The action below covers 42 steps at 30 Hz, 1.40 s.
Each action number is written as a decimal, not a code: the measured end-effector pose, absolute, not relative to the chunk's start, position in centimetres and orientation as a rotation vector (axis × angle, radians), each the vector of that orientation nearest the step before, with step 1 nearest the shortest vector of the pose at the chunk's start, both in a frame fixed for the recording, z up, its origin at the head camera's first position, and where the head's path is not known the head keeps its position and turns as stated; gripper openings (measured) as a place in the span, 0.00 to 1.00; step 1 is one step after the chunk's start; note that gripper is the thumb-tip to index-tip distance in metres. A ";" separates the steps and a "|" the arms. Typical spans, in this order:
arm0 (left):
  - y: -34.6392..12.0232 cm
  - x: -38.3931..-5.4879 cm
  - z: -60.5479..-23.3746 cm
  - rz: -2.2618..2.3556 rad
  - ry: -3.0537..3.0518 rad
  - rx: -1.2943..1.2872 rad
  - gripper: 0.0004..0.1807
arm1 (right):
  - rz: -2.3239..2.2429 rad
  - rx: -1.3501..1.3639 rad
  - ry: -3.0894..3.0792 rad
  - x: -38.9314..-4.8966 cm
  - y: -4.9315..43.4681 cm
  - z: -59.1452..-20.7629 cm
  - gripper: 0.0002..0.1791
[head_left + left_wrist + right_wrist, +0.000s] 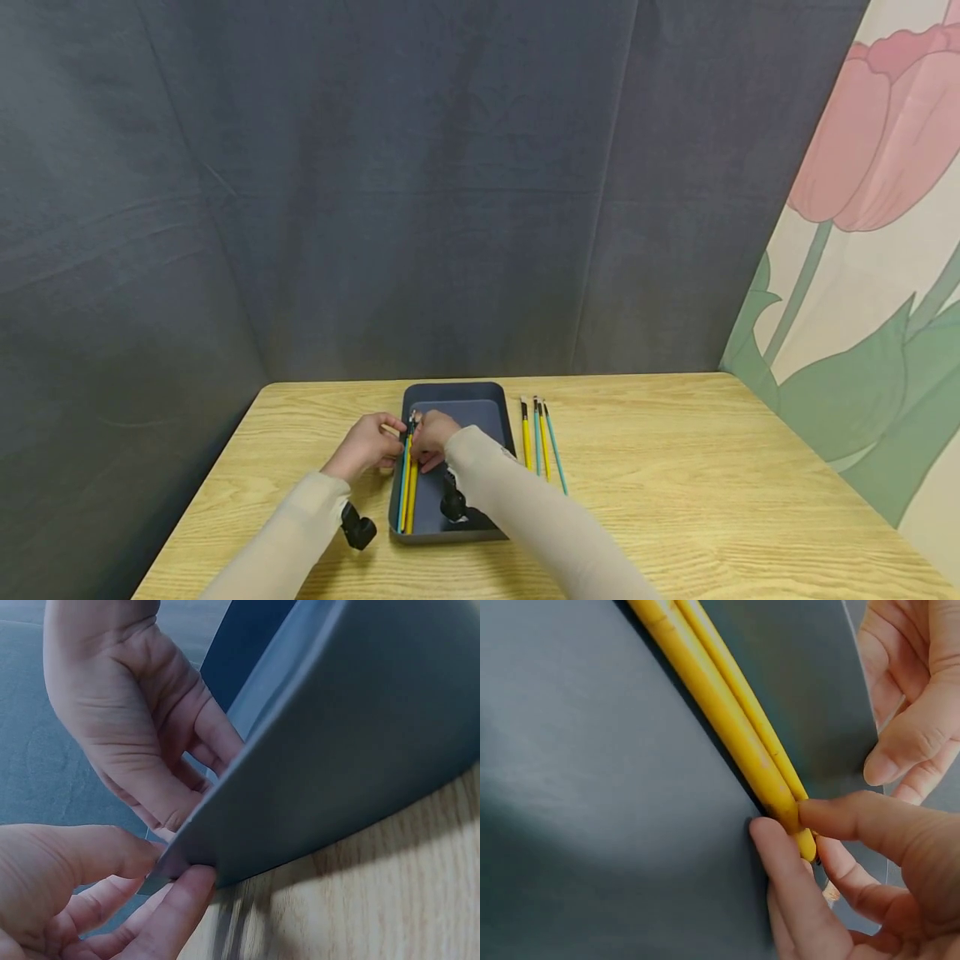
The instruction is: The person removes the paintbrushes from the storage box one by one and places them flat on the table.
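A dark grey rectangular tray lies on the wooden table. Along its left inner wall run yellow paintbrushes and a teal-handled paintbrush, side by side. My right hand reaches into the tray and, in the right wrist view, pinches a thick yellow handle near its end with thumb and fingertips. A thinner yellow handle lies against it. At the tray's left edge my left hand pinches the wall, thumb at the rim and a fingertip on the outside.
To the right of the tray, several more paintbrushes with yellow and teal handles lie on the table, bristles toward the back. A dark cloth hangs behind the table; a tulip-patterned curtain is at the right.
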<state>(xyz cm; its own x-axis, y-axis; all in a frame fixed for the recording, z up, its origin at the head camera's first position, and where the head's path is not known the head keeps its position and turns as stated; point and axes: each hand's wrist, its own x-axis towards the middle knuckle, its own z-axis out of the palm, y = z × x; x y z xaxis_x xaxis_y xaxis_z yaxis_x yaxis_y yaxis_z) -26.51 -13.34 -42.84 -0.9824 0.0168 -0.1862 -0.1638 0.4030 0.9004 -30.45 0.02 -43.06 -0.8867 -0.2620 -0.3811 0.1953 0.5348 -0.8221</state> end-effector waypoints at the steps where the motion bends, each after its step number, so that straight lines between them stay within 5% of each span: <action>1: -13.3 -26.5 -42.8 1.628 2.487 -0.128 0.20 | -1.311 -0.047 2.323 -30.5 0.0 -43.1 0.10; 9: -13.4 -26.4 -42.7 1.619 2.487 -0.124 0.19 | -1.227 -0.042 2.415 -29.7 -0.4 -42.2 0.16; 42: -13.3 -26.7 -43.1 1.637 2.488 -0.154 0.19 | -1.462 -0.077 2.197 -31.0 2.4 -41.2 0.12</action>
